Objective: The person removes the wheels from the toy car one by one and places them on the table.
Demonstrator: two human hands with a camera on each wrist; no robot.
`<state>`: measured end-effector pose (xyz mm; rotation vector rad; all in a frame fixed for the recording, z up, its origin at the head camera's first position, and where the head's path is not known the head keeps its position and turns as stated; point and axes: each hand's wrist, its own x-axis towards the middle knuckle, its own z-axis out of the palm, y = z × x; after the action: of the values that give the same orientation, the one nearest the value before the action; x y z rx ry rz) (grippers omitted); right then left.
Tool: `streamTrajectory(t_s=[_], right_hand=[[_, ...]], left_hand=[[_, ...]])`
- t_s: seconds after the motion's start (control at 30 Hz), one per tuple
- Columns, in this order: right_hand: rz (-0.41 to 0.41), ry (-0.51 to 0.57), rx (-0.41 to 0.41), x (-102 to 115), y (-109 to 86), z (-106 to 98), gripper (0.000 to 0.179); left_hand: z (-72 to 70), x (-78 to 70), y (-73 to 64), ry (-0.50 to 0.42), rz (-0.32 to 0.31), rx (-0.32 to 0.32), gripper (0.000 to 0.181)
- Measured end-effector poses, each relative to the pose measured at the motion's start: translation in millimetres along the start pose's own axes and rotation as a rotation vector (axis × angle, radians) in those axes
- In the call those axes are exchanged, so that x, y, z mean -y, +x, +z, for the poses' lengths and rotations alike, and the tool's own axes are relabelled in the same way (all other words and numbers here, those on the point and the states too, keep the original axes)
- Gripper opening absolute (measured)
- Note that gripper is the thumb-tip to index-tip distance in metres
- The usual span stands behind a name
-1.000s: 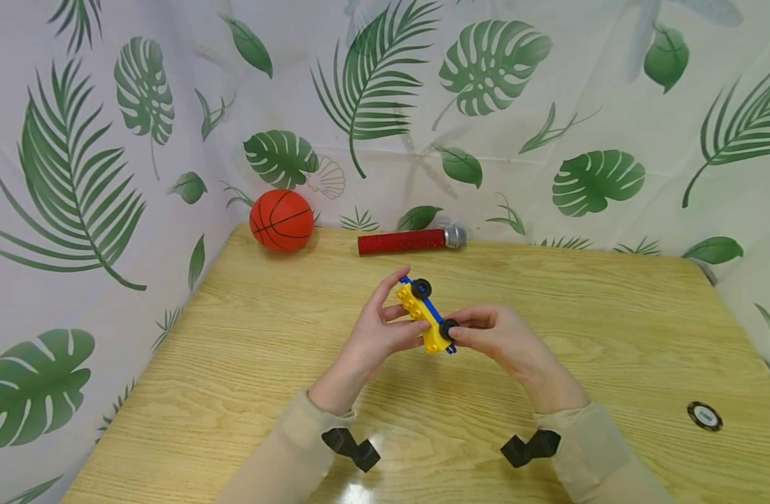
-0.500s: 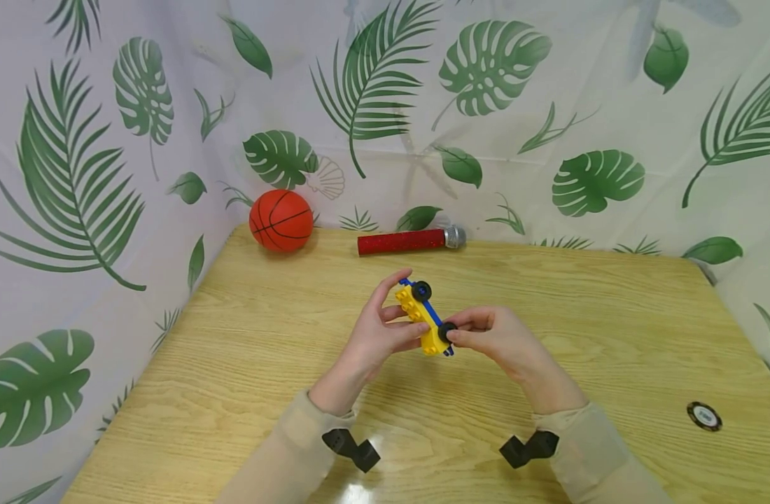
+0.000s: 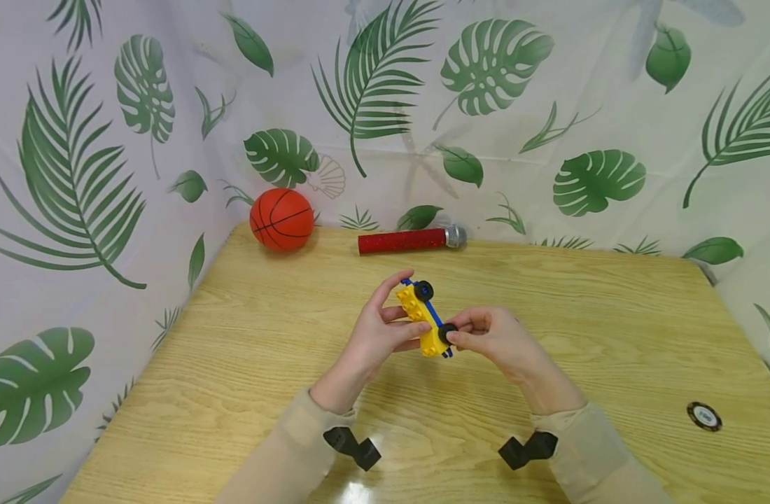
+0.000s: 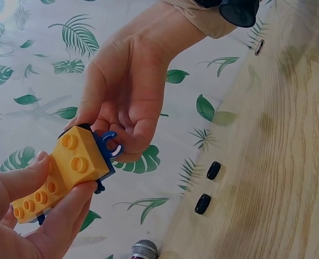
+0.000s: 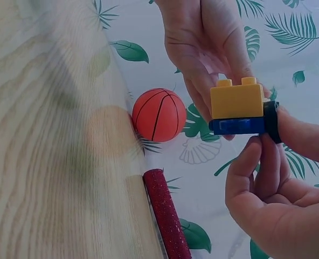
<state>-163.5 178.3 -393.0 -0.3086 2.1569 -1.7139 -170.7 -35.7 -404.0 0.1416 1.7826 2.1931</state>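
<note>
A yellow and blue toy car [image 3: 416,308] built of studded blocks is held tilted above the table. My left hand [image 3: 381,329] grips its yellow body [image 4: 76,162] between thumb and fingers. With thumb and fingertips, my right hand [image 3: 501,343] pinches the black wheel [image 3: 446,333] at the car's near end. That wheel [image 5: 272,122] stands against the car's blue base [image 5: 237,126] in the right wrist view. Another black wheel [image 3: 423,290] sits at the far end. Two loose black wheels [image 4: 214,170] lie on the table in the left wrist view; in the head view my right hand hides them.
An orange basketball [image 3: 281,219] sits at the table's back left corner. Beside it, along the back edge, lies a red glittery microphone [image 3: 402,241]. A poker chip [image 3: 704,416] lies at the right on the wooden table [image 3: 246,364]. Leaf-patterned cloth [image 3: 385,91] hangs behind.
The near end of the car and the pinched wheel have dipped very slightly. Both hands keep the same hold throughout.
</note>
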Motion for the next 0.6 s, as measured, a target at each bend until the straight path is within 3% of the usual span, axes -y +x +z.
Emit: streamTrajectory(t_s=[0.6], right_hand=[[0.027,0.028,0.000,-0.1,1.5,4.0,0.024]], left_hand=[[1.3,-3.2,-1.1,0.018,-0.022,-0.055,0.080]])
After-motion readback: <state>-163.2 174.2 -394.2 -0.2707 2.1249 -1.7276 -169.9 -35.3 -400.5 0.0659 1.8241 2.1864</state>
